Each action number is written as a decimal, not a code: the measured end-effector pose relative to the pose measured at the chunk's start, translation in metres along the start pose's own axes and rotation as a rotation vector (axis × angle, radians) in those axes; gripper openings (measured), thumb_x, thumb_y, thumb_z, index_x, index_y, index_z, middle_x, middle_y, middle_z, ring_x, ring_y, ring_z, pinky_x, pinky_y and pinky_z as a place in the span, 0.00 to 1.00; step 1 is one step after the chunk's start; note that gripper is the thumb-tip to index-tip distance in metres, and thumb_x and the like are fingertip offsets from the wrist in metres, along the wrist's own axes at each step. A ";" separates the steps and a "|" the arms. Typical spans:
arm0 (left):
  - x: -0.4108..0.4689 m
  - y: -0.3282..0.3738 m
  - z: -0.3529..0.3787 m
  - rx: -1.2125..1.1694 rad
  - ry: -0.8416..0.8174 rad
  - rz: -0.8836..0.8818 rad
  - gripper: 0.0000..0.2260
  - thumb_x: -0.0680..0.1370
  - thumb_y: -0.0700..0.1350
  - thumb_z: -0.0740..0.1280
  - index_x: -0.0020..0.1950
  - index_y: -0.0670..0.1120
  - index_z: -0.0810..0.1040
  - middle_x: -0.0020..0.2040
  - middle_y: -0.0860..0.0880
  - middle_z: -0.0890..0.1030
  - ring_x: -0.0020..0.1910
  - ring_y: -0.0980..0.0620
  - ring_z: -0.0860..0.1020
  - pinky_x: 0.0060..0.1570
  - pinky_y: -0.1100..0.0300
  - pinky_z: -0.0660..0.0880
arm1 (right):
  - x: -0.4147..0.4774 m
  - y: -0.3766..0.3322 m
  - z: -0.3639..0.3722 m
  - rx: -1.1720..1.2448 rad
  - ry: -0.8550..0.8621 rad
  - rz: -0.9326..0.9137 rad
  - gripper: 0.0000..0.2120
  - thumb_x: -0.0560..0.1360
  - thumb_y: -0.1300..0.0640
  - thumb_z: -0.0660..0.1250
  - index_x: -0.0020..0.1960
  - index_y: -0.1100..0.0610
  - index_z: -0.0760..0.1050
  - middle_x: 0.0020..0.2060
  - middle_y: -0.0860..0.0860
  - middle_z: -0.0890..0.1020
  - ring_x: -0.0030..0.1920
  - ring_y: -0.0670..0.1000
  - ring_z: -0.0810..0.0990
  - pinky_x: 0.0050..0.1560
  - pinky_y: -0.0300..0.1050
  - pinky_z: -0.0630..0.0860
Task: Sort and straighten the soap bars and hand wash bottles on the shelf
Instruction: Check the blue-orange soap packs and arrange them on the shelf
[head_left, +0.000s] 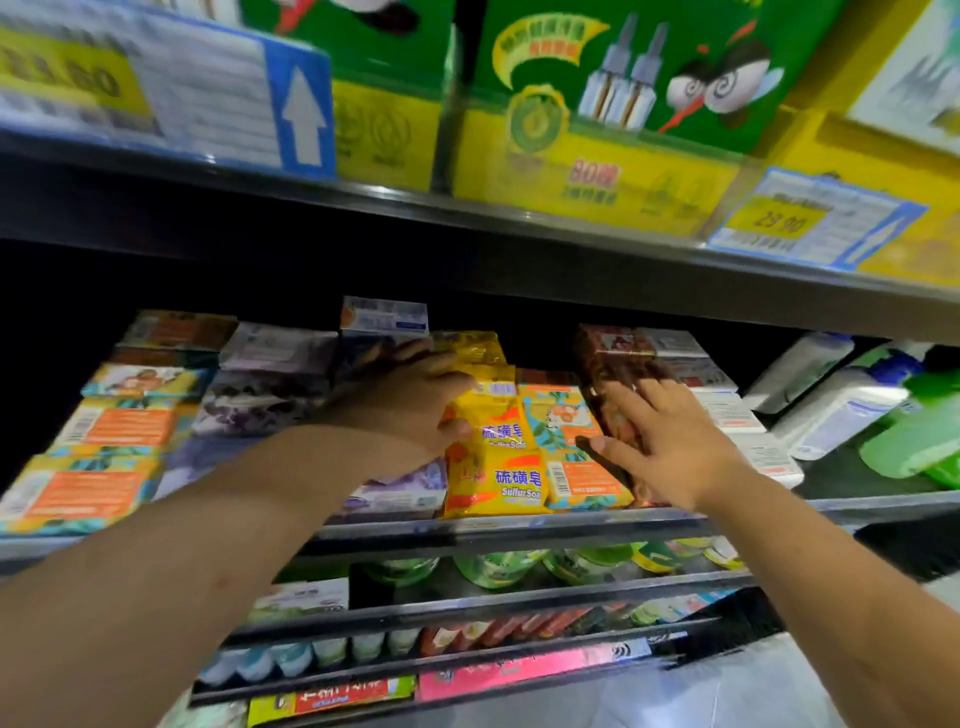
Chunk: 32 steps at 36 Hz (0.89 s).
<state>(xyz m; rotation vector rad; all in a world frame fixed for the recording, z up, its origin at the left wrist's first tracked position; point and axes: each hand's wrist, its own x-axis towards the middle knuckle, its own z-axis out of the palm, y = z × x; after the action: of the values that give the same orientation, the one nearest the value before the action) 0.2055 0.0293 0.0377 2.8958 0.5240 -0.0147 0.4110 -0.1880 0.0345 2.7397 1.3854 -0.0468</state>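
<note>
A: Where are the soap bars (114, 426)?
B: In rows on the shelf (519, 526). The hand wash bottles (831, 410) lie at the right end.
A: And the hands?
B: The left hand (410, 400) grips a yellow soap bar (493, 415). The right hand (675, 447) lies flat on the brown soap bars (618, 364), fingers (636, 402) straight.

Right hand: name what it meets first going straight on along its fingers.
The brown soap packs: the right hand points up and left at them, and its fingertips seem to touch them. Depth behind is unclear.
</note>
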 end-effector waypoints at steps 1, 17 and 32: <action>-0.007 -0.011 0.003 0.035 0.033 -0.013 0.23 0.82 0.61 0.54 0.78 0.60 0.61 0.80 0.57 0.57 0.79 0.51 0.54 0.74 0.54 0.49 | 0.001 -0.005 -0.003 -0.006 0.008 -0.008 0.52 0.67 0.18 0.37 0.79 0.50 0.60 0.63 0.50 0.71 0.65 0.54 0.66 0.70 0.53 0.64; -0.131 -0.162 0.008 -0.035 0.073 -0.575 0.25 0.83 0.62 0.50 0.77 0.52 0.63 0.75 0.47 0.68 0.72 0.45 0.67 0.71 0.52 0.64 | 0.029 -0.223 -0.036 0.051 0.000 -0.316 0.32 0.78 0.30 0.55 0.77 0.43 0.63 0.67 0.53 0.77 0.66 0.59 0.75 0.62 0.49 0.72; -0.137 -0.187 0.029 -0.196 -0.088 -0.646 0.36 0.80 0.68 0.46 0.82 0.51 0.43 0.81 0.54 0.37 0.80 0.41 0.39 0.75 0.35 0.46 | 0.105 -0.343 -0.044 0.128 -0.061 -0.476 0.39 0.76 0.37 0.67 0.81 0.48 0.56 0.79 0.50 0.60 0.78 0.53 0.57 0.75 0.45 0.56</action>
<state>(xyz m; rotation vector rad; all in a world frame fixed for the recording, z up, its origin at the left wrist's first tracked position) 0.0126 0.1482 -0.0203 2.4042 1.3274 -0.1725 0.1970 0.1027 0.0555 2.4062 2.0420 -0.2486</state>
